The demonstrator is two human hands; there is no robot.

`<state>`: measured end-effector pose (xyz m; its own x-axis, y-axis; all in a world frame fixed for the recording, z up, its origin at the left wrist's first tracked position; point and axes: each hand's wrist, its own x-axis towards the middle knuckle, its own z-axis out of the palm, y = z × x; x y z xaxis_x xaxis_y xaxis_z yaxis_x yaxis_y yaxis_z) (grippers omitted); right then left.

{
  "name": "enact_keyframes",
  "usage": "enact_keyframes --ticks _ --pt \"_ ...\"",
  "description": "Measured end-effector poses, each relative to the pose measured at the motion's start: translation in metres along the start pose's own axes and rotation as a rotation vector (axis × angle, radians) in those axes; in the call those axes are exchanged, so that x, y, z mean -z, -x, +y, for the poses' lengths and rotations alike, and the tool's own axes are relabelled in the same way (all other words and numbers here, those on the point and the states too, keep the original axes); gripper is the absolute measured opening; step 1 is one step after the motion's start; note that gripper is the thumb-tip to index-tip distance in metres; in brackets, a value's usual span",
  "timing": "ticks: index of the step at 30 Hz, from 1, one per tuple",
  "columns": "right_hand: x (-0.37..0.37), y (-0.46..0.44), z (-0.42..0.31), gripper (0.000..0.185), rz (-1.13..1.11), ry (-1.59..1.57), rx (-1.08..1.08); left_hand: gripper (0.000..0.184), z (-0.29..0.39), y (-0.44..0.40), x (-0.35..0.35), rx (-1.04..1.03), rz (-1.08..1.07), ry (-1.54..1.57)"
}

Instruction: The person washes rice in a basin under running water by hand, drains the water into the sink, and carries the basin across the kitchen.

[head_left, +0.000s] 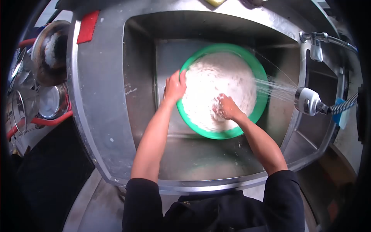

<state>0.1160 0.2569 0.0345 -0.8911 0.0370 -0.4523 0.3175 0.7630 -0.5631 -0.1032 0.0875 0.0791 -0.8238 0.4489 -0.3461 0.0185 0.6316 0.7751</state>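
A large green basin (pixel 261 73) sits in the steel sink, full of milky water with what looks like white rice (pixel 208 73) in it. At the basin's left rim is my left hand (pixel 175 88), its fingers hooked over the edge and closed on it. My right hand (pixel 226 107) dips into the basin's middle with curled fingers and white grains clinging to them; its fingertips are partly hidden and smeared by motion. From the right, a white spray head (pixel 307 101) sends several jets of water into the basin, and neither hand touches it.
The steel sink (pixel 170 154) surrounds the basin. A metal tap (pixel 316 50) and a flexible hose (pixel 344 105) are on the right. A red cloth (pixel 88 27) lies on the left counter (pixel 102 89). Further left stand a blackened pan (pixel 52 52) and a metal pot (pixel 52 102).
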Motion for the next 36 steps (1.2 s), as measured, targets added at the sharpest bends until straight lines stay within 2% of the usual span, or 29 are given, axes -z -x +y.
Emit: enact_keyframes --ticks 1,2,3,5,7,8,10,14,16,18,19,20,22,24,26,28,30,31,32,34,35,36 --pt "0.002 0.003 0.009 0.035 0.007 -0.075 0.064 0.044 0.01 -0.017 0.009 0.056 -0.106 -0.007" --pt "0.008 0.007 0.024 0.034 0.014 -0.144 0.125 0.048 0.012 -0.022 0.012 0.049 -0.082 0.066" --pt "0.02 0.013 0.039 0.034 0.111 -0.637 -0.154 0.051 0.009 -0.018 0.014 0.06 -0.069 0.137" --pt "0.036 0.005 0.046 0.032 0.49 -0.874 -0.307 0.055 0.008 -0.007 0.015 0.048 -0.027 0.225" --pt "0.069 -0.024 0.021 0.031 0.751 -0.357 -0.182 0.054 -0.026 0.039 -0.01 0.123 0.109 0.139" --pt "0.088 -0.042 0.005 0.031 0.726 -0.115 -0.204 0.054 -0.04 0.059 -0.02 0.164 0.165 0.088" --pt "0.067 -0.084 0.001 0.035 0.595 0.109 -0.325 0.052 -0.034 0.06 -0.025 0.149 0.235 0.048" --pt "0.032 -0.044 -0.023 0.044 0.306 0.189 -0.039 0.048 -0.028 0.064 -0.026 0.149 0.265 0.018" --pt "0.02 -0.009 0.009 0.047 0.072 0.153 0.066 0.047 -0.025 0.069 -0.025 0.117 0.282 0.035" --pt "0.017 -0.013 0.077 0.05 0.506 -0.086 -0.199 0.046 -0.025 0.067 -0.024 0.093 0.301 0.024" --pt "0.039 -0.025 0.072 0.049 0.546 -0.23 -0.234 0.046 -0.028 0.065 -0.027 0.009 0.359 0.036" --pt "0.065 -0.05 0.042 0.048 0.453 -0.288 -0.277 0.045 -0.03 0.065 -0.027 0.019 0.331 0.007" --pt "0.068 -0.094 -0.02 0.047 0.326 -0.137 -0.377 0.044 -0.028 0.065 -0.023 0.035 0.274 -0.048" --pt "0.027 -0.092 -0.041 0.045 0.517 0.296 -0.099 0.043 -0.025 0.062 -0.023 0.037 0.307 -0.042" --pt "0.044 -0.042 -0.064 0.04 0.268 0.107 -0.03 0.042 -0.031 0.062 -0.026 0.02 0.352 -0.003" --pt "0.028 -0.009 -0.018 0.034 -0.007 0.155 0.099 0.042 -0.029 0.067 -0.025 0.0 0.354 0.028" --pt "0.022 -0.001 0.058 0.046 0.027 0.053 0.107 0.042 -0.027 0.063 -0.024 -0.008 0.358 0.037" --pt "0.007 -0.013 0.099 0.057 0.308 0.084 -0.03 0.041 -0.028 0.063 -0.023 0.006 0.357 0.023" --pt "0.012 -0.04 0.1 0.06 0.403 -0.351 0.017 0.041 -0.031 0.063 -0.024 0.027 0.351 0.005" --pt "0.039 -0.083 0.052 0.067 0.324 -0.367 -0.204 0.041 -0.025 0.062 -0.019 0.066 0.291 -0.037" --pt "0.058 -0.106 0.004 0.069 0.144 0.066 -0.426 0.041 -0.022 0.065 -0.018 0.083 0.257 -0.059" --pt "0.05 -0.119 -0.032 0.068 0.157 0.098 -0.564 0.041 -0.024 0.067 -0.02 0.072 0.292 -0.04"
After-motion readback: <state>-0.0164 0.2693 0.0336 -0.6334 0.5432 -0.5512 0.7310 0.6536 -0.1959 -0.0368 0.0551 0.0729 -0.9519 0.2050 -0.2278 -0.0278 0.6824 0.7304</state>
